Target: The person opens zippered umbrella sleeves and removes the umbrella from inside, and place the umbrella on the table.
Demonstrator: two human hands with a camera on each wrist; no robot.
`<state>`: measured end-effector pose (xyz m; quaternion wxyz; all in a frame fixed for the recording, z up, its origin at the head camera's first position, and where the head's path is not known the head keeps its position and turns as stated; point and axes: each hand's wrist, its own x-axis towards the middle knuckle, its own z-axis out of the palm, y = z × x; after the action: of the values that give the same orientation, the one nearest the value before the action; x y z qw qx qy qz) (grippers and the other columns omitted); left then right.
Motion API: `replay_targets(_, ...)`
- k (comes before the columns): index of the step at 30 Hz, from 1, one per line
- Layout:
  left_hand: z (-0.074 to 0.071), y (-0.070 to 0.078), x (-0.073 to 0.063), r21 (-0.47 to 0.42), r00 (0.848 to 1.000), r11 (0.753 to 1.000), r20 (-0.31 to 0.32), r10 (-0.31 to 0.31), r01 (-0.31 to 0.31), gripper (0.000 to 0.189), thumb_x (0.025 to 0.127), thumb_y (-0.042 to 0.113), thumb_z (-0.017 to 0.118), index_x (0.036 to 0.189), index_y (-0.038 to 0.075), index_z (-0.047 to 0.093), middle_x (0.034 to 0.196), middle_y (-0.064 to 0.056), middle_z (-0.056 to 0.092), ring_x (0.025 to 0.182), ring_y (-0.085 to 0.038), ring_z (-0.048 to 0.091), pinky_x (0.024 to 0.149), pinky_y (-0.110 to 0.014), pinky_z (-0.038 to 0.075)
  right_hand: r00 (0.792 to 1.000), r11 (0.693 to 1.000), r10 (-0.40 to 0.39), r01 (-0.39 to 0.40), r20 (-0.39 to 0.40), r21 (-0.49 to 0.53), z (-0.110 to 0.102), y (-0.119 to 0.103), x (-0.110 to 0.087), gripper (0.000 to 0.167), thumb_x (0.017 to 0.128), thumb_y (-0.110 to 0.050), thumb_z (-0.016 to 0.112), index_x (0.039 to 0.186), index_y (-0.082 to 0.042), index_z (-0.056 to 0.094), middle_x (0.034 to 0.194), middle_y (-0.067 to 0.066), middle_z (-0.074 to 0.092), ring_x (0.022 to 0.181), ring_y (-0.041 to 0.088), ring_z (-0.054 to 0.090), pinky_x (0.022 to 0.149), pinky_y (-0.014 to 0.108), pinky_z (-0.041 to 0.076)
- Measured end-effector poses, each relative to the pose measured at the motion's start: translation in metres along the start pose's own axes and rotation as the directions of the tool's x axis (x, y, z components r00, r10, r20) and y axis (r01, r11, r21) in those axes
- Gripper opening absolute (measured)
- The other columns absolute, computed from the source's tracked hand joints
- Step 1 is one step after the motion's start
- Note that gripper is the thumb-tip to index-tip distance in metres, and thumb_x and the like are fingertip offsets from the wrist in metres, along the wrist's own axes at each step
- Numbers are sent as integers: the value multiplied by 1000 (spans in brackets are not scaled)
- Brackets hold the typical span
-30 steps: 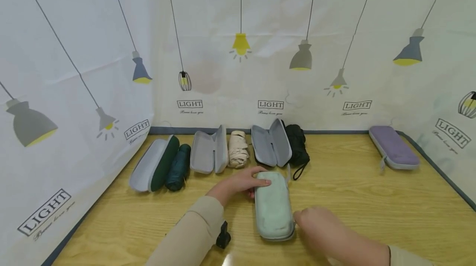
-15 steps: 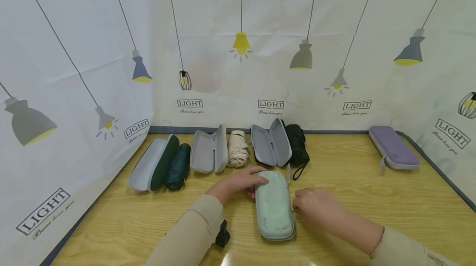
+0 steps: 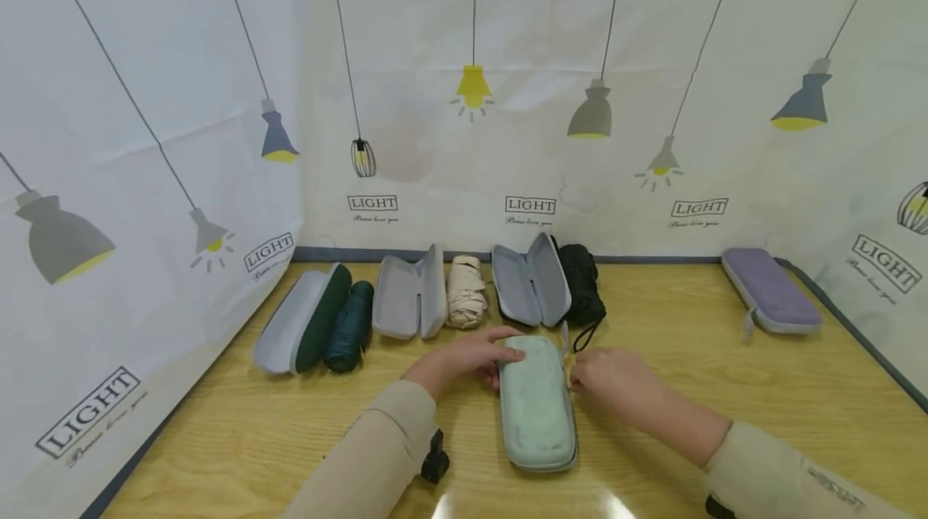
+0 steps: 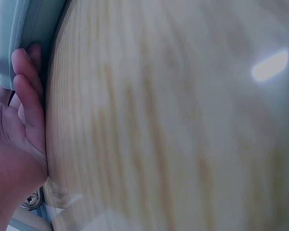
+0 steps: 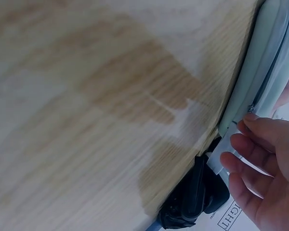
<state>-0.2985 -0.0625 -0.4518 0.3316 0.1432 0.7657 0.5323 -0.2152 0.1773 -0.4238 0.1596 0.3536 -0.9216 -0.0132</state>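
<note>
A mint green zippered case (image 3: 536,406) lies lengthwise on the table in front of me. My left hand (image 3: 474,355) grips its far left end, thumb on top; in the left wrist view the left fingers (image 4: 26,79) curl against its side. On the case's right side, my right hand (image 3: 612,378) pinches the zipper pull between thumb and forefinger, near the far right corner. The zipper slider (image 5: 251,109) shows just at the thumb tip in the right wrist view, with the seam parted behind it. A grey loop (image 3: 565,337) sticks up at the far corner.
Along the back stand a green case (image 3: 319,325), a grey case (image 3: 395,297) and a black case (image 3: 516,285), all open. Beside them lie a folded dark green umbrella (image 3: 350,325), beige umbrella (image 3: 466,293) and black umbrella (image 3: 582,285). A purple case (image 3: 772,289) lies far right.
My right hand has slid away from me along the case's right side, from the near end toward the far corner. The left hand and the case have stayed in place.
</note>
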Motion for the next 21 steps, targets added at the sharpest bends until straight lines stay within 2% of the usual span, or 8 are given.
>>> replay_targets(7, 1, -3, 6, 13, 1000, 1000, -7, -4, 4, 54, 96, 23, 63, 145, 13, 46, 87, -10, 65, 51, -15, 56, 52, -27, 49, 1000, 1000, -24, 24, -14, -6, 1, 5, 4, 24, 78, -15, 81, 63, -17, 62, 61, -8, 44, 52, 10, 48, 46, 27, 42)
replay_targets(11, 1, -4, 8, 13, 1000, 1000, -25, -14, 14, 55, 95, 23, 64, 146, 13, 45, 83, -11, 65, 50, -15, 56, 50, -27, 49, 999, 999, -23, 22, -37, -25, 1, 7, 5, 24, 77, -16, 82, 63, -16, 63, 61, -7, 45, 52, 12, 50, 47, 27, 44)
replay_targets(21, -1, -6, 8, -18, 1000, 1000, -21, -21, 20, 53, 96, 19, 63, 145, 10, 45, 79, -11, 64, 48, -14, 56, 48, -27, 48, 999, 999, -16, 14, -32, -36, 1, 9, 7, 23, 78, -21, 83, 65, -17, 64, 62, -6, 47, 52, 12, 51, 49, 28, 46)
